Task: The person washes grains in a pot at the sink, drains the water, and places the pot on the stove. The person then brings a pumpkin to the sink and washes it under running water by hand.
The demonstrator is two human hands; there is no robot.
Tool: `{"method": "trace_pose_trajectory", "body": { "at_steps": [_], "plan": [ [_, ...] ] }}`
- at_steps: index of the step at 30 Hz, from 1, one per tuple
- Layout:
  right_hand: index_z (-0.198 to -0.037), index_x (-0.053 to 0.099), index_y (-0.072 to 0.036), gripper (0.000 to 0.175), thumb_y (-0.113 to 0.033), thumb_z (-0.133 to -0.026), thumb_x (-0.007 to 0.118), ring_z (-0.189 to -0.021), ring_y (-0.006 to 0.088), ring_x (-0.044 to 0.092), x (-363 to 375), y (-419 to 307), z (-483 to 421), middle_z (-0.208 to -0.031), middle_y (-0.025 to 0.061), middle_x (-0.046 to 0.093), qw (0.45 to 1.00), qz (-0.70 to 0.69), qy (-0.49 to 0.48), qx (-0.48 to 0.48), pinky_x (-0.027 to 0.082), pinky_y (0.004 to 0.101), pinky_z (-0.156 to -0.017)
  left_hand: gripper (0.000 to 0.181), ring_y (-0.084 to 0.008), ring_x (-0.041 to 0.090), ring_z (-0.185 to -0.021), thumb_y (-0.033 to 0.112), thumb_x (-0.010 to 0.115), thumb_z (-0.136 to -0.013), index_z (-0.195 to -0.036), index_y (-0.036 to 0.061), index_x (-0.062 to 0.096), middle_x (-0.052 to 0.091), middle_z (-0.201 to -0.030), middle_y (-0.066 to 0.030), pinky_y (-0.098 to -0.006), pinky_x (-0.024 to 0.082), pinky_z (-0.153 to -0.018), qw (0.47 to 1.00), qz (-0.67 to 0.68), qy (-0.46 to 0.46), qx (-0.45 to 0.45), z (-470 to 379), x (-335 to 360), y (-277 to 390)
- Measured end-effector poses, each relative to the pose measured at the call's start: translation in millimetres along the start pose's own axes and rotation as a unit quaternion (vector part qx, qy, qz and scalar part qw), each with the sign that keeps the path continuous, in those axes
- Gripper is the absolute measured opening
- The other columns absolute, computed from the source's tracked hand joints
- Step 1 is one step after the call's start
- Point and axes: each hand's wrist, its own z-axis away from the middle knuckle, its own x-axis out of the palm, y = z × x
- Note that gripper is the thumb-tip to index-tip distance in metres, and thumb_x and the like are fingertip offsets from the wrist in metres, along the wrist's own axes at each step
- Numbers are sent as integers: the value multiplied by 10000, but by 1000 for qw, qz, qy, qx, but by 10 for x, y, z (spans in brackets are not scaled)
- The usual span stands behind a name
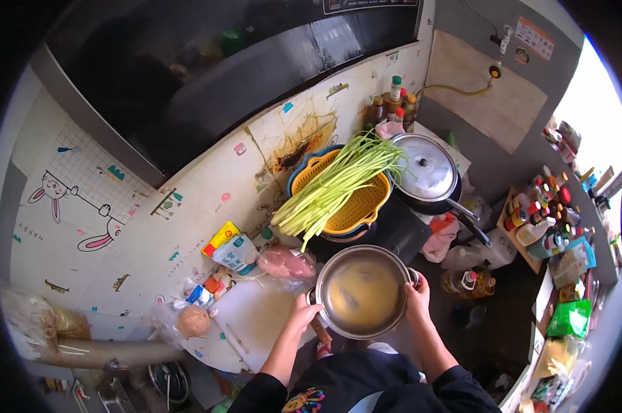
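A steel pot (pixel 365 291) with yellowish liquid inside is held level in front of my body. My left hand (pixel 305 312) grips its left handle, and my right hand (pixel 418 297) grips the handle on the right. Beyond the pot, long green stalks (pixel 342 188) lie across a yellow plastic colander (pixel 360 209), which rests in a blue basin. A pan with a domed metal lid (pixel 424 165) stands to the right of the colander. Just left of the pot is pink meat in clear plastic (pixel 286 262).
A white cutting board (pixel 254 320) lies on the counter at left, near food packets (pixel 233 250) and a round brown item (pixel 193 321). Bottles (pixel 396 103) stand at the wall. Oil bottles (pixel 468 284) are low at right, with a crowded shelf of jars (pixel 541 206) beyond.
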Motion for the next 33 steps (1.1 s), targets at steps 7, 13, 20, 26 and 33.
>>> {"method": "trace_pose_trajectory", "body": {
  "at_steps": [7, 13, 20, 26, 33],
  "plan": [
    [-1126, 446, -17, 373, 23, -765, 534, -793, 86, 463, 18, 85, -286, -926, 14, 502, 1000, -8, 10, -8, 386, 195, -752, 246, -101, 550, -669, -39, 581, -636, -878, 6, 598, 605, -778, -15, -253, 446, -616, 999, 18, 2, -34, -316, 89, -56],
    [-1139, 433, -22, 386, 13, -772, 547, -823, 103, 474, 23, 180, -362, -957, 29, 503, 1000, 17, 23, -11, 391, 208, -774, 248, -116, 562, -665, -39, 573, -632, -872, 12, 604, 612, -771, -21, -259, 455, -633, 998, 19, 19, -59, -396, 126, 27],
    [-1125, 426, -17, 361, -1, -785, 546, -819, 106, 469, 116, 170, -336, -962, 35, 501, 998, -61, 9, 7, 400, 221, -770, 383, -180, 559, -855, 61, 623, -669, -1035, -9, 534, 591, -963, -103, -307, 443, -761, 997, 10, 53, -50, -578, -36, -257],
    [-1093, 452, -9, 317, 5, -785, 524, -835, 123, 479, 68, 121, -338, -967, 49, 513, 998, -53, 11, 17, 398, 234, -782, 584, -323, 466, -1035, 238, 632, -732, -1186, -35, 386, 472, -1129, -224, -391, 372, -878, 850, -403, 212, 264, -484, 381, 379],
    [-1107, 437, -19, 337, 8, -784, 527, -852, 128, 489, 35, 188, -361, -979, 54, 518, 998, -53, 11, 37, 402, 232, -790, 671, -258, 550, -943, 175, 596, -818, -1278, -48, 161, 435, -1100, -216, -337, 498, -790, 908, 415, 19, -61, -990, 905, 915]
  ]
}}
